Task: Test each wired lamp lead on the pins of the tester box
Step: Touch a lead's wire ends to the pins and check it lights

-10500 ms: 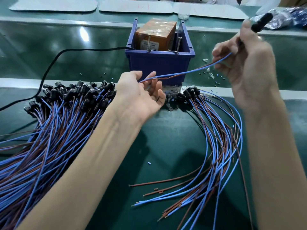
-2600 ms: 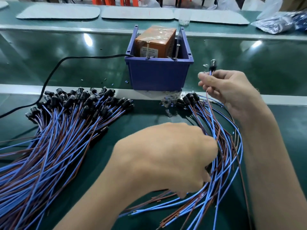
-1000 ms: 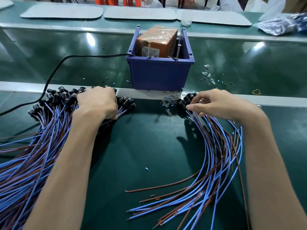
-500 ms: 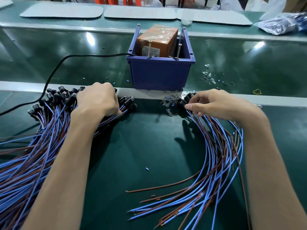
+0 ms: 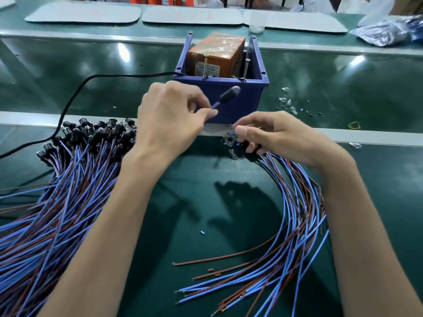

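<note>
Pinching a blurred, black-capped lamp lead on blue wire in the left hand, just short of the blue tester box beyond both hands; curling the right hand over bundled leads on the bench, grip unclear.

Blue and brown leads with black lamp heads, blue bin, orange box, green table
</note>
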Available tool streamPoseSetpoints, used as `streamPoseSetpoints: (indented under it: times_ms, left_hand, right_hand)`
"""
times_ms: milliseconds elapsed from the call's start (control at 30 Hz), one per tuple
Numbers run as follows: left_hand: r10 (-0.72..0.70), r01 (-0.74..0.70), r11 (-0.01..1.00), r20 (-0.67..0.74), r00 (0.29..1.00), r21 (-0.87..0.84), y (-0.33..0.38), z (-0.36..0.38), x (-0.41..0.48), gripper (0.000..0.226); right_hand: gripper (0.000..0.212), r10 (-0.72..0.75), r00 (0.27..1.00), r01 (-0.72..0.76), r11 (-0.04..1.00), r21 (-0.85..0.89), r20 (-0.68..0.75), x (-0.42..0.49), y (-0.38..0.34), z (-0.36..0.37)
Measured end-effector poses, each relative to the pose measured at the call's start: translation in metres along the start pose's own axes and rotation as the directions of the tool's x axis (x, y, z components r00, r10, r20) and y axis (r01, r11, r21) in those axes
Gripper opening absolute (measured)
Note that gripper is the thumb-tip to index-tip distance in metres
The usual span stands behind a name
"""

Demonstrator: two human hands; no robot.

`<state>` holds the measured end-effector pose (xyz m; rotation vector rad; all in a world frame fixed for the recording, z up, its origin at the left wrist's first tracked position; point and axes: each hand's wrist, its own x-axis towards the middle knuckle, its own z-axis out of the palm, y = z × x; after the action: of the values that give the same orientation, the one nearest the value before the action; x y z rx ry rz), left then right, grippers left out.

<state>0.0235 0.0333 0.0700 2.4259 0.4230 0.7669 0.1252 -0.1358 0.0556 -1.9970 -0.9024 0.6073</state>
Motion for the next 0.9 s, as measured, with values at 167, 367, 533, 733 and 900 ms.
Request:
streamPoseSetpoints:
  times_ms: [167,367,533,733,900]
  left_hand:
    - [0.114,-0.12,0.98,-0.048,0.992,-0.16,0.024,0.011,-0.009,0.005]
    - [0.088,-0.088,0.971,-0.009,0.996,-0.221,0.03,0.015,-0.013,0.012]
    - [-0.054,0.073,0.941,0.067,0.996,-0.331,0.036,0.016,-0.014,0.023]
    - [-0.174,0.587,0.731,0.738,0.652,-0.347,0.042,0.02,-0.014,0.055]
    - [-0.244,0.641,0.545,0.629,0.738,-0.54,0.046,0.028,-0.012,0.033]
  right_hand:
    - [0.02,-0.094,0.996,0.095,0.978,0.186,-0.012,-0.002,-0.014,0.006]
    - [0.016,-0.164,0.975,0.202,0.937,0.284,-0.151,-0.004,-0.017,0.005]
    - [0.021,-0.176,0.954,0.243,0.928,0.283,-0.244,-0.003,-0.019,0.007]
    - [0.028,-0.16,0.917,0.274,0.919,0.285,-0.364,-0.001,-0.021,0.006]
    - [0.034,-0.195,0.889,0.371,0.837,0.403,-0.414,-0.001,-0.026,0.007]
